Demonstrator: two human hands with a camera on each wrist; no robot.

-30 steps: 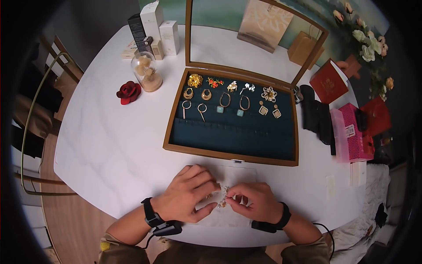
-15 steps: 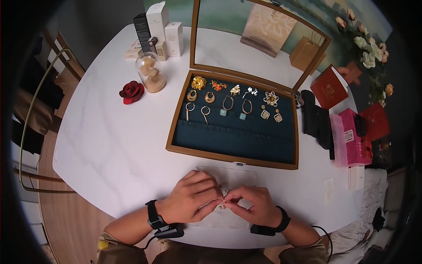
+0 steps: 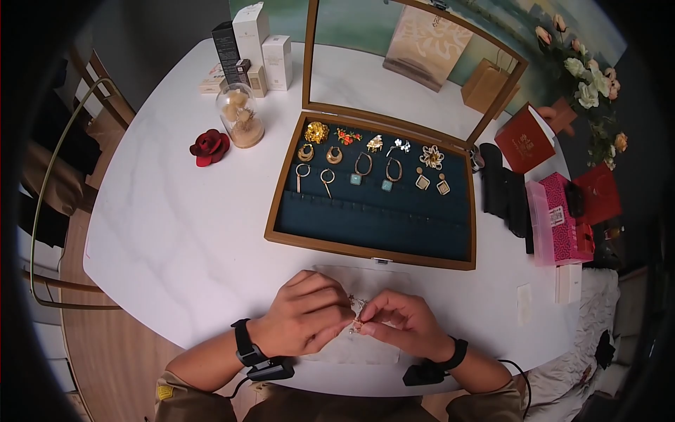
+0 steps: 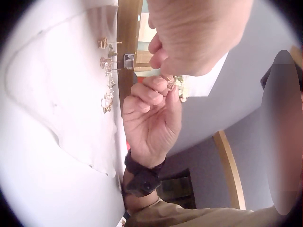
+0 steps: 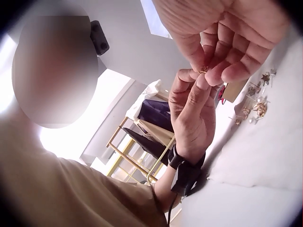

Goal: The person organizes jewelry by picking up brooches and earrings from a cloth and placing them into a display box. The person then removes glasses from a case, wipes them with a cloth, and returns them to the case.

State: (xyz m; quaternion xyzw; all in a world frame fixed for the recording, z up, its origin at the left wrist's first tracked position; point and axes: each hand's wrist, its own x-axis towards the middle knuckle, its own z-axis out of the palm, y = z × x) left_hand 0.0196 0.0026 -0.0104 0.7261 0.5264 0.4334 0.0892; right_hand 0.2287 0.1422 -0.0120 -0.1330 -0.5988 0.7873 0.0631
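Over a white cloth [image 3: 376,352], my left hand [image 3: 304,316] and right hand [image 3: 406,325] meet at the fingertips. Between thumb and forefinger, the right hand pinches a small gold earring [image 4: 170,86]. The left thumb and forefinger close on the same earring [image 5: 204,69] from the other side; fingers hide most of it. Several loose stud earrings [image 4: 106,101] with gold, pearl and silvery parts lie on the cloth just beyond the fingertips. Behind the hands stands a wooden jewelry case [image 3: 365,254], lid up, with rows of earrings on its dark teal lining.
Left of the case are a red fabric rose [image 3: 209,148], a glass dome [image 3: 240,116] and several cosmetic boxes [image 3: 252,35]. At right lie black pouches [image 3: 505,186], a pink patterned box [image 3: 557,214] and a red card [image 3: 526,139]. Cables trail from both wrists.
My left hand has moved right, from spread thumb and fingers over the cloth to pinching beside the right fingertips. Both hands now meet on the small earring. The head view shifted slightly.
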